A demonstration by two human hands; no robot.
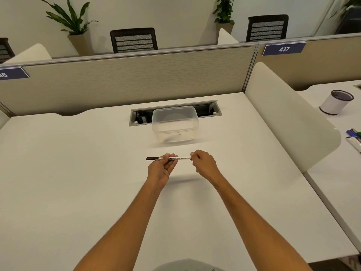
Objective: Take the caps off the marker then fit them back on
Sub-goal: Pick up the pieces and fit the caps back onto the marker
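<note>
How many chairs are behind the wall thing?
3 show. One chair is behind the middle of the divider, one is farther right, and part of one peeks in at the left edge. The divider may hide more.

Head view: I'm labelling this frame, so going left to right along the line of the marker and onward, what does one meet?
Black cap → left hand → white marker barrel → right hand → curved white side divider → loose markers on the neighbouring desk.
</note>
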